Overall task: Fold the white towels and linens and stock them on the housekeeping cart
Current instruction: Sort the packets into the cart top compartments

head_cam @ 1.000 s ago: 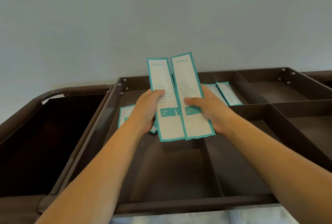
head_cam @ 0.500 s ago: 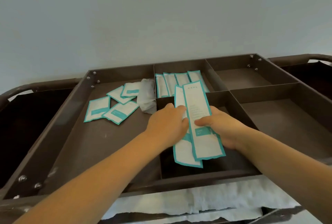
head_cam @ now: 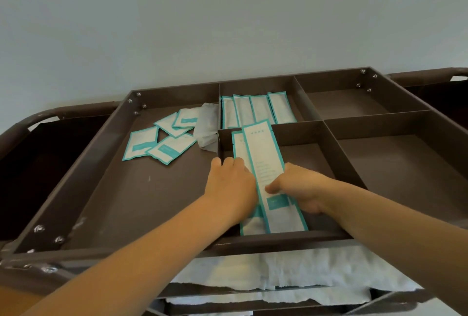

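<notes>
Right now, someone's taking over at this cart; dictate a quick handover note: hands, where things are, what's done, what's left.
Left hand: holds the two long packets from the left.
Right hand: pinches them, thumb on top.
They lean tilted in the front middle compartment of the cart, upper ends at its back divider.
Done: four similar packets in the compartment behind, small sachets loose in the left bay, white towels on the shelf below.
Left: lay the pair flat, let go; any unfolded linen is out of view.
</notes>
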`<state>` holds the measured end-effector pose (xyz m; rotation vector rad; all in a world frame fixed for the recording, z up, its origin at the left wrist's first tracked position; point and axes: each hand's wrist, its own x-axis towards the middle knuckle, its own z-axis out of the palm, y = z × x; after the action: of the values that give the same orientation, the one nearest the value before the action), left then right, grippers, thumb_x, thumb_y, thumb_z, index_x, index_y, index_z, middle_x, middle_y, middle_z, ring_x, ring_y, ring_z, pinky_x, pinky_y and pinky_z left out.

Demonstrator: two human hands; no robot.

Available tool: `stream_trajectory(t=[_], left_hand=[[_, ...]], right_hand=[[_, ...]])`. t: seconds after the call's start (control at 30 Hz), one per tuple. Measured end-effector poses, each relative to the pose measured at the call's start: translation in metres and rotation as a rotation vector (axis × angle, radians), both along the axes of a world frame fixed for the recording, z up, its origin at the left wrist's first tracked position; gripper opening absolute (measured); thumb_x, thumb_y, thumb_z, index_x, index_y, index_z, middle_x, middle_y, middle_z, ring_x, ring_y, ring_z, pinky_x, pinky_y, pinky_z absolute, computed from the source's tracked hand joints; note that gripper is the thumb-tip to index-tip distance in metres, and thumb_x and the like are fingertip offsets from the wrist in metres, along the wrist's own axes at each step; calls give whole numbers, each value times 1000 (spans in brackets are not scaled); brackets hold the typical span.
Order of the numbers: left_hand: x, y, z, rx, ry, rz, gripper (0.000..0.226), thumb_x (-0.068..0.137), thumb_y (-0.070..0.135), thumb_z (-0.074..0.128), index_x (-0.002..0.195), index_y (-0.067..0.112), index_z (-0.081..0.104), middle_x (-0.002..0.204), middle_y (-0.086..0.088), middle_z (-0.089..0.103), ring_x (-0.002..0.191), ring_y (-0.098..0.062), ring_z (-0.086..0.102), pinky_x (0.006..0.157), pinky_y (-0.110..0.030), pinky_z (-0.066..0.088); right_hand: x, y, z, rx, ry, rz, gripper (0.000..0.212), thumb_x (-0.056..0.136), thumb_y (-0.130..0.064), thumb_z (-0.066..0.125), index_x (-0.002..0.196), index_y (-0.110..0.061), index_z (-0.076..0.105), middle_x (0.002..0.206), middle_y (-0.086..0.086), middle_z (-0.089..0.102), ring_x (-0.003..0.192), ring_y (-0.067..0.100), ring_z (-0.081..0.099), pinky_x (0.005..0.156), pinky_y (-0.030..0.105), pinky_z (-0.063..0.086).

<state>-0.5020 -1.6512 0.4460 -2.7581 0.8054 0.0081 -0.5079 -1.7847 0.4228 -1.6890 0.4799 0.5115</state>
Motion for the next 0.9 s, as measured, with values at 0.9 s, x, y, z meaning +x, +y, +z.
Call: stream_trajectory(t=[0.9], left_hand=[[20, -3, -13, 407, 195, -134, 37, 100, 25, 40, 135, 14, 42, 134, -8, 46, 125, -24, 40, 110, -43, 26]], right_hand=[[-7, 0, 13, -91, 99, 13, 24, 96, -21, 53, 118, -11, 56, 98, 6, 68, 79, 15, 65, 51, 19, 50]])
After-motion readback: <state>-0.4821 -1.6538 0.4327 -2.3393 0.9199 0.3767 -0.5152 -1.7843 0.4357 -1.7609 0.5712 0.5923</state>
